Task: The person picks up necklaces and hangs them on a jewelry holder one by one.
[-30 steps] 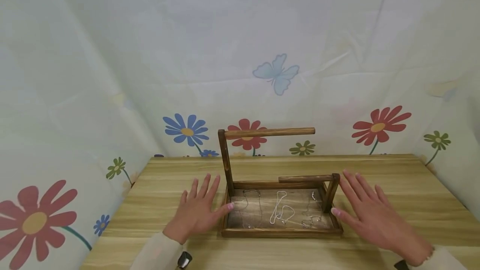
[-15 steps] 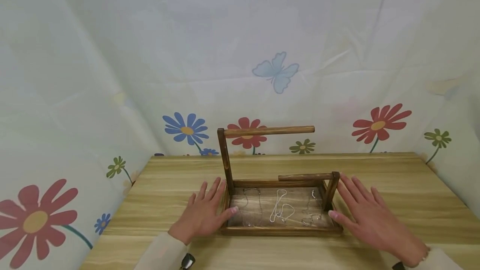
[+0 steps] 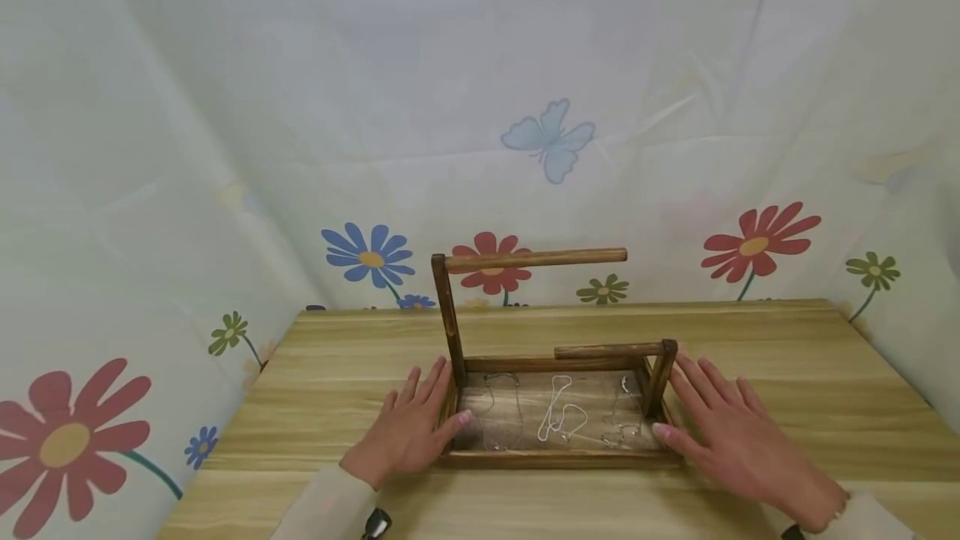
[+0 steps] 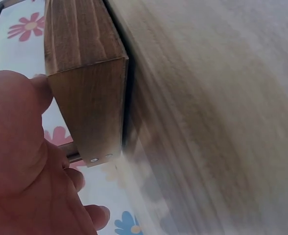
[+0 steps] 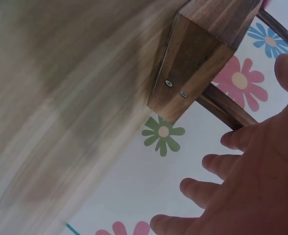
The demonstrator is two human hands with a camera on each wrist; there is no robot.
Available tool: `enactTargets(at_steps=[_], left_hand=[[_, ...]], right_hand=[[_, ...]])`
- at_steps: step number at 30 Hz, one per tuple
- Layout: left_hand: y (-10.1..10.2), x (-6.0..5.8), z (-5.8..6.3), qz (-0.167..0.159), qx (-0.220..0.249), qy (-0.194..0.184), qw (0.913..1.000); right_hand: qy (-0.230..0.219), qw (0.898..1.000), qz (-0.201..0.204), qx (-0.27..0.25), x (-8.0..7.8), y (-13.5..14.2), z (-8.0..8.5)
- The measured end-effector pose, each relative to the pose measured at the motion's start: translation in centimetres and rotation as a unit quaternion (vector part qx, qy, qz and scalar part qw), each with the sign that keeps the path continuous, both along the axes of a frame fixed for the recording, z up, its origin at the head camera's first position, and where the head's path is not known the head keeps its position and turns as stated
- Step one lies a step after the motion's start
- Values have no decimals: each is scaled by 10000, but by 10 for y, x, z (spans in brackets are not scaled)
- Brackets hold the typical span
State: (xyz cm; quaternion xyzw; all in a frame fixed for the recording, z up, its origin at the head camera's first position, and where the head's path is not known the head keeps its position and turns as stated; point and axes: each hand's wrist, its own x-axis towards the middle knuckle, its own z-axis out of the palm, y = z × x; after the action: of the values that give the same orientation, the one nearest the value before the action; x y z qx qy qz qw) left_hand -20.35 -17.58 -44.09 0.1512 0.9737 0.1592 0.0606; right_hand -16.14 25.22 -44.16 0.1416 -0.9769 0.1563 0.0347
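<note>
A dark-stained wooden jewelry stand (image 3: 570, 461) sits on the table, its shallow tray topped by a tall arm on the left and a short one on the right. Inside the tray lie a thin dark necklace (image 3: 519, 407), a silver chain (image 3: 551, 419) in a looped tangle, and another fine chain (image 3: 622, 440) at the right. At the tray's left end is my left hand (image 3: 401, 432), fingers extended along the side and thumb over the rim. My right hand (image 3: 738, 440) lies along the right end, fingers spread, thumb tip close to the short upright.
Under the stand is a light wood-grain table (image 3: 360, 340). A pale cloth (image 3: 420, 107) printed with flowers and butterflies hangs behind it and along both sides. The tall crossbar (image 3: 540, 258) reaches rightward above the tray, the short crossbar (image 3: 607, 351) leftward.
My left hand has moved right and closer against the stand's end. My right hand has shifted slightly left toward it. The stand and the chains stay in place.
</note>
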Motion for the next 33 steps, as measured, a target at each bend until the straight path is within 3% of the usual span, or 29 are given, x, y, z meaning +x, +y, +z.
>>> enactTargets(at_steps=[19,33], left_hand=[[-1,0,-14,-251,-180,-32,9995],[1,6,-8,-339,-96,23,9994]], right_hand=[[270,9990,48,366,7,-4,-9],[264,9986,74,451,14,-5,-8]])
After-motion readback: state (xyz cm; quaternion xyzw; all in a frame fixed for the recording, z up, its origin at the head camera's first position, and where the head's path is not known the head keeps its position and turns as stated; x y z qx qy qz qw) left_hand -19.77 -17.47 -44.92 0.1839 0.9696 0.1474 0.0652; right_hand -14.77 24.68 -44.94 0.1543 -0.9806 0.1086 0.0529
